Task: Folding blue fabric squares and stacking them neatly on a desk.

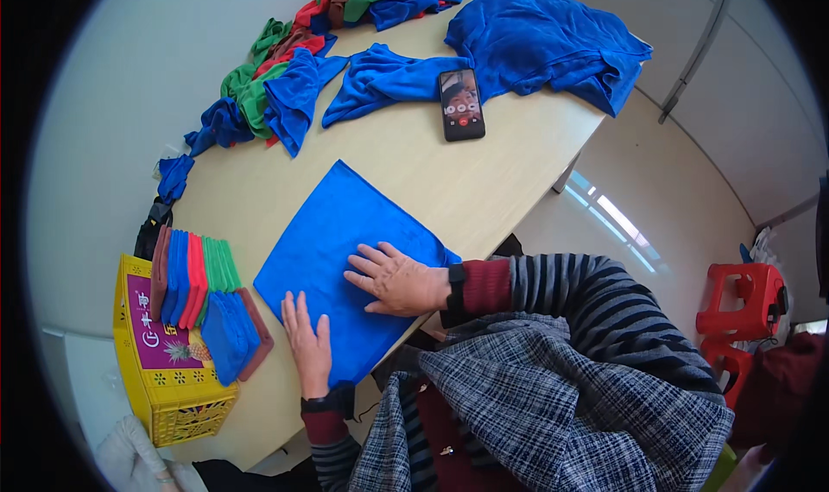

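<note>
A blue cloth (324, 224) lies spread nearly flat on the table, one corner pointing to the far side and its near edge at the table's front. My right hand (399, 280) rests palm down on its right half, fingers spread toward the left. My left hand (308, 341) lies on the cloth's near left edge, fingers stretched out and pointing away from me. Neither hand holds anything. A small rumpled fold shows at the cloth's right corner, close to my right wrist.
On the left, folded cloths (194, 276) in several colours stand by a yellow plastic crate (177, 410). Crumpled cloths (272, 78) line the far edge, with a large blue heap (540, 39) at far right. A phone (462, 104) leans there. Red stools (741, 298) stand right.
</note>
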Demonstrator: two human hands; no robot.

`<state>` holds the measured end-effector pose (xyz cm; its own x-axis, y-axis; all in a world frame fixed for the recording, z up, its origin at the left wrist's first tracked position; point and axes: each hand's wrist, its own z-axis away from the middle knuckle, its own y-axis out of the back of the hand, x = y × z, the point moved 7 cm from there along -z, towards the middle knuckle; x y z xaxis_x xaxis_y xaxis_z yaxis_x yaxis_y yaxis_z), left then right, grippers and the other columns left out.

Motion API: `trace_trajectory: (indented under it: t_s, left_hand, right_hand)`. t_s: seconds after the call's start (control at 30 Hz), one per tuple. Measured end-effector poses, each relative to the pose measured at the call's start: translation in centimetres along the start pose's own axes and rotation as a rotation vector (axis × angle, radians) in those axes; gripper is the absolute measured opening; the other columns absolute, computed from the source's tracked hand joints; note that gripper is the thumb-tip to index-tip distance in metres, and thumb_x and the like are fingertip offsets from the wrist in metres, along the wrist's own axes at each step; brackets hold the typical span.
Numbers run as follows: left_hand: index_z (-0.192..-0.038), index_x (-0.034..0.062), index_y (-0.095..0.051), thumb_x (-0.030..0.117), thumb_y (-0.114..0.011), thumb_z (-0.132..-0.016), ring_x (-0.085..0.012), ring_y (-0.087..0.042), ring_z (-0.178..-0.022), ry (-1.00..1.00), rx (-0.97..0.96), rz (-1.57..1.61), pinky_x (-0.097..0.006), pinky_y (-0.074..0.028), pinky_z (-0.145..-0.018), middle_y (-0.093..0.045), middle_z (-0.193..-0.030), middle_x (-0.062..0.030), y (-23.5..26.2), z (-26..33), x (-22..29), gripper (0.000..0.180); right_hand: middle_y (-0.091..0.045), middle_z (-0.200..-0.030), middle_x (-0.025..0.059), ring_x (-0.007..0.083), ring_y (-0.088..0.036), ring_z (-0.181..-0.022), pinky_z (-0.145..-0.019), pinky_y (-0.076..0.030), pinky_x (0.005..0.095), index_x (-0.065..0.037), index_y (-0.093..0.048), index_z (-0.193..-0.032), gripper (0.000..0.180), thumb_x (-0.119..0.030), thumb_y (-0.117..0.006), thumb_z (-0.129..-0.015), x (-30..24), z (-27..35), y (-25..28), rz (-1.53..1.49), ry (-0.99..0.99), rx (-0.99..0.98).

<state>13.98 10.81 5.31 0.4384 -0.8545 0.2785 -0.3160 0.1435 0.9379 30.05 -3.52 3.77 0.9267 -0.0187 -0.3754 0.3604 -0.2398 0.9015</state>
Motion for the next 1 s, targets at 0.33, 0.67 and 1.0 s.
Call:
trace_trajectory:
  t_s: [0.33, 0.67, 1.0]
  left_hand:
    - [-0.154, 0.0032, -0.037, 0.026, -0.046, -0.103, -0.0386, -0.022, -0.151, 0.087, -0.107, -0.127, -0.049, -0.015, -0.124, -0.027, -0.162, -0.0222, -2.0, 7.3, -0.9, 0.057]
    - [-0.149, 0.0006, -0.043, 0.030, -0.053, -0.101, -0.0390, -0.032, -0.146, 0.133, 0.006, -0.068, -0.050, -0.022, -0.122, -0.035, -0.158, -0.0199, -0.9, 9.9, -2.3, 0.057]
    - [-0.114, 0.0021, -0.066, 0.007, -0.074, -0.083, -0.0355, -0.056, -0.121, 0.082, 0.135, 0.055, -0.046, -0.043, -0.104, -0.060, -0.130, -0.0158, 1.8, 13.2, 0.9, 0.032]
  right_hand:
    - [-0.032, -0.163, 0.0134, 0.0336, -0.024, -0.152, -0.125, -0.015, 0.0500, -0.009, -0.039, -0.155, 0.070, -0.055, -0.045, -0.102, 2.6, 3.3, -0.4, 0.145, -0.096, 0.035]
    - [-0.040, -0.158, 0.0159, 0.0358, -0.030, -0.150, -0.124, -0.021, 0.0478, -0.007, -0.044, -0.151, 0.061, -0.043, -0.051, -0.102, 8.0, 8.2, 2.9, 0.237, -0.274, 0.161]
    - [-0.064, -0.118, 0.0133, 0.0321, -0.059, -0.113, -0.098, -0.051, 0.0418, -0.006, -0.061, -0.129, 0.043, -0.008, -0.069, -0.086, 5.9, 10.7, 5.9, -0.045, -0.210, 0.273]
